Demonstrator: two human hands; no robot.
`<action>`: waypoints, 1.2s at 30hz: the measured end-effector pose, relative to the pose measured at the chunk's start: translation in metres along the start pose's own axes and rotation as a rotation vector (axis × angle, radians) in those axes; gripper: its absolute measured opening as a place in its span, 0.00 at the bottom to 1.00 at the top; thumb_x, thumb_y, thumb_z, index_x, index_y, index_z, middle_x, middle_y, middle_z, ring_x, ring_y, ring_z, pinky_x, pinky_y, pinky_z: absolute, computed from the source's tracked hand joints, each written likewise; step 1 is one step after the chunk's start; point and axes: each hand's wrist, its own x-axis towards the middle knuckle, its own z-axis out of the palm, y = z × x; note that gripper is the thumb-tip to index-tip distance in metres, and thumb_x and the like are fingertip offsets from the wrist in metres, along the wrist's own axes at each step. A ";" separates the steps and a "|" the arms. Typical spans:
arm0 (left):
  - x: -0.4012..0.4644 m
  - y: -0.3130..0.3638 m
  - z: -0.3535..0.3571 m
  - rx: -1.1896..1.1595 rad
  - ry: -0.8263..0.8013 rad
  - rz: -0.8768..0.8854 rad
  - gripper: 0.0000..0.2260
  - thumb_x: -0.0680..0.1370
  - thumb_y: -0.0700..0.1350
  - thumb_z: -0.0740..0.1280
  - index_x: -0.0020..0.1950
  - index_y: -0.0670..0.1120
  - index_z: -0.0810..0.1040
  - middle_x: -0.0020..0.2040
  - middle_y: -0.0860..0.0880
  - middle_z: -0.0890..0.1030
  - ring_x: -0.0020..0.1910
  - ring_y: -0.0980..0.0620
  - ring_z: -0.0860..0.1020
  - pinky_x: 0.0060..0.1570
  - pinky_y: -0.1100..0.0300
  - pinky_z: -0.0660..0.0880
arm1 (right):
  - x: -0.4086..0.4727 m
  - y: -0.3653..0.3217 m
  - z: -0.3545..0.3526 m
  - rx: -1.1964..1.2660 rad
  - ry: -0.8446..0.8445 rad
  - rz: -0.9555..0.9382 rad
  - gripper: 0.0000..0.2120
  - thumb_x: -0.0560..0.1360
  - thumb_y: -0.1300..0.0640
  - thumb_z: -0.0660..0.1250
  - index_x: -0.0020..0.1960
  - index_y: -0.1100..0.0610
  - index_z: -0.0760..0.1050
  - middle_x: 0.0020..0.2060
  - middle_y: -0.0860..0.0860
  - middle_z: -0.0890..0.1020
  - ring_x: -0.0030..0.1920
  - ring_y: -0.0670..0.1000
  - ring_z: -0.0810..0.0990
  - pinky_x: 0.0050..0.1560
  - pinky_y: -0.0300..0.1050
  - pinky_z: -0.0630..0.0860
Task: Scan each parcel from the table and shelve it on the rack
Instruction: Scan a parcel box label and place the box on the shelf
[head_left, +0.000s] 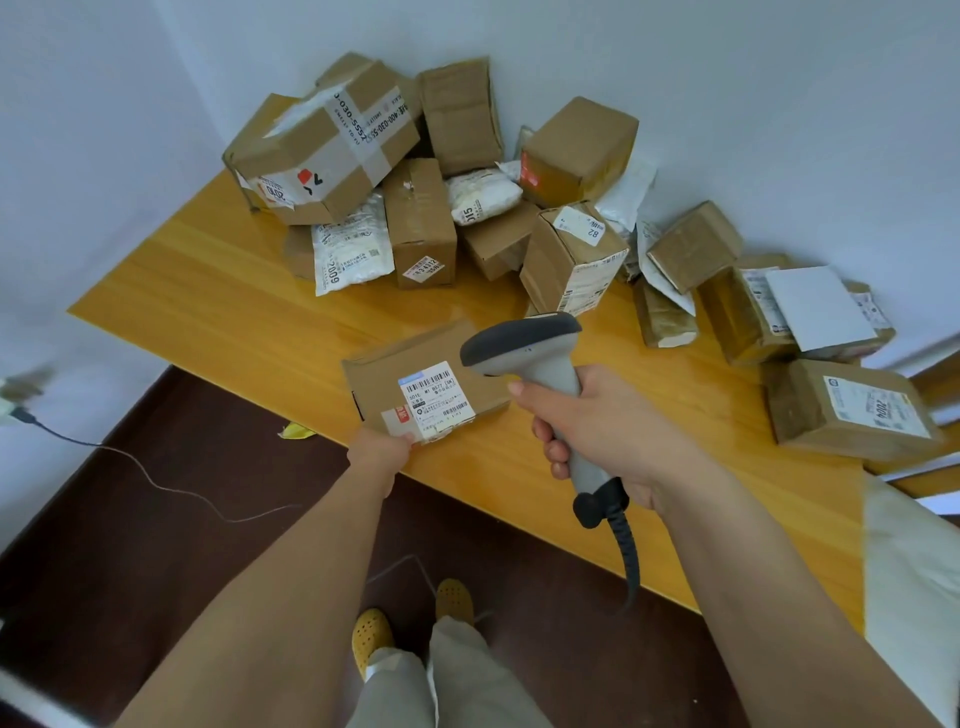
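Left hand pinches the flat parcel; right hand grips the scanner.

The bench is of yellow wood and stands in the corner of white walls. At its back lies a pile of cardboard boxes and white mailer bags. More boxes lie along the right wall. A flat cardboard parcel with a barcode label rests near the front edge.
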 end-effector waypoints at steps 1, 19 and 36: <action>0.001 0.001 0.000 -0.043 -0.012 -0.023 0.21 0.76 0.41 0.71 0.69 0.43 0.74 0.63 0.42 0.78 0.62 0.41 0.76 0.62 0.47 0.75 | -0.001 0.000 0.000 0.007 0.002 -0.004 0.15 0.79 0.52 0.67 0.38 0.59 0.72 0.27 0.51 0.72 0.24 0.46 0.69 0.27 0.42 0.71; -0.073 -0.074 -0.174 -1.185 -0.218 -0.052 0.13 0.76 0.34 0.65 0.60 0.39 0.76 0.49 0.42 0.85 0.47 0.44 0.85 0.58 0.47 0.77 | 0.036 0.010 0.105 0.097 0.113 -0.174 0.11 0.75 0.59 0.72 0.46 0.54 0.70 0.26 0.50 0.71 0.24 0.47 0.69 0.29 0.44 0.70; -0.350 -0.449 -0.379 -1.480 0.079 0.309 0.37 0.66 0.48 0.79 0.73 0.52 0.69 0.67 0.43 0.77 0.60 0.39 0.79 0.53 0.38 0.78 | -0.267 0.114 0.422 0.072 -0.553 -0.327 0.21 0.70 0.60 0.77 0.59 0.55 0.73 0.38 0.49 0.79 0.28 0.42 0.76 0.32 0.38 0.75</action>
